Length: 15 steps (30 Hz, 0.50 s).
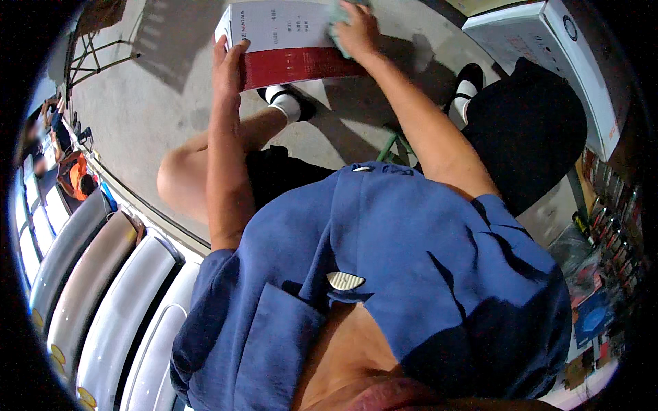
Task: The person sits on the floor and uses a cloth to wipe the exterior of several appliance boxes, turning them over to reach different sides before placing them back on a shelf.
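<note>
A white and dark red cardboard box (pixel 303 46), with printed writing on its face, is held up in front of me above the floor. My left hand (pixel 230 59) grips its left end, the thumb lying on the printed face and the fingers around the edge. At the right end of the box, my right hand (pixel 357 31) presses a pale green cloth (pixel 339 31) against its surface. The cloth and that end of the box are blurred, and the cloth partly covers the box's corner.
A larger white box (pixel 560 67) leans by my right knee. Rounded silvery and tan panels (pixel 123 303) stand in a row at lower left. A metal-legged stand (pixel 97 61) is at upper left. People (pixel 79 174) are at far left. Assorted items crowd the right edge.
</note>
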Motion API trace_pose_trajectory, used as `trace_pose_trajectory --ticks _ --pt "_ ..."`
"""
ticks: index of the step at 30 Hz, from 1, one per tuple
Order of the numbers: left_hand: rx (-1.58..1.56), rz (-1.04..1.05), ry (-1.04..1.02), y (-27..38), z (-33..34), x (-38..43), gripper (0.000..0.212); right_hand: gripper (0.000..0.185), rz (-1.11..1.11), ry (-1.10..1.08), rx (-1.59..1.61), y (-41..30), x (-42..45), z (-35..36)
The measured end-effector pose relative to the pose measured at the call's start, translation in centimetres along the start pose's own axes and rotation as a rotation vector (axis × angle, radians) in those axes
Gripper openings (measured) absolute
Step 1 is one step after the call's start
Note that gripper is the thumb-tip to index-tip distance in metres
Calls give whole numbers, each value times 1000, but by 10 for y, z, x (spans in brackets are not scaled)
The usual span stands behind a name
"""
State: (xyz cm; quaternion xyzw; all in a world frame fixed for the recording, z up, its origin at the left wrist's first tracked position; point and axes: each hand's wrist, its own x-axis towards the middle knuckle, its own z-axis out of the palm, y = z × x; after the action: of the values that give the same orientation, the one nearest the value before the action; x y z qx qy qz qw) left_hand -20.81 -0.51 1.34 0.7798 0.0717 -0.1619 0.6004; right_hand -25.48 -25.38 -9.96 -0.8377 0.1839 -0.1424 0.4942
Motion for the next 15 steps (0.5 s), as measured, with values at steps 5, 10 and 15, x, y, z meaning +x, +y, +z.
trace_pose_trajectory --ticks 5,10,15 --pt "215 101 122 3 3 1 60 50 -425 -90 54 -52 5 41" --pt "-42 3 -10 16 -6 0 45 54 -9 -26 12 68 3 60" --pt "-37 -17 -48 22 5 14 45 51 573 -72 156 129 -4 55"
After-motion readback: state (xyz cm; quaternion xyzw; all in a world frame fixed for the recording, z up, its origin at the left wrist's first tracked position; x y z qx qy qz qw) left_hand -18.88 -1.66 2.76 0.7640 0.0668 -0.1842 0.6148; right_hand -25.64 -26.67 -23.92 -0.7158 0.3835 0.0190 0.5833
